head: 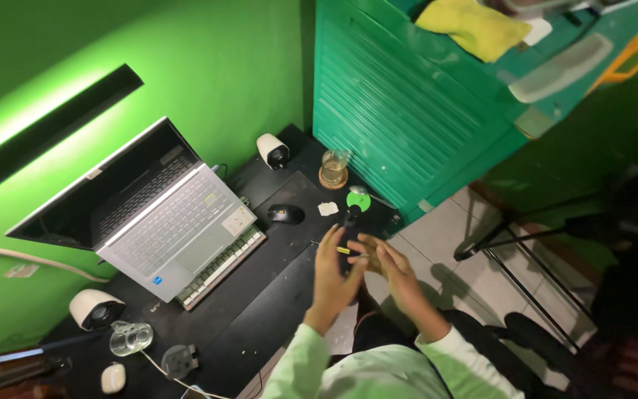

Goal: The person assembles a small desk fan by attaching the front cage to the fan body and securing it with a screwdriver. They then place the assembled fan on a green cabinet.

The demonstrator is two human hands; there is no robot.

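— Item in hand?
— One dark handheld device (350,235) with a yellow mark, between both hands. Left hand (334,277) half curled against it; right hand (391,267) loosely cupped beside it; true hold cannot be told.
— Beyond the hands?
— One mouse (285,214), one laptop (160,214), one keyboard (223,267), two speakers (273,151), two glasses (334,167).

Green-lit wall (208,66), black desk (260,310), teal louvred cabinet (400,111), tiled floor (444,236).
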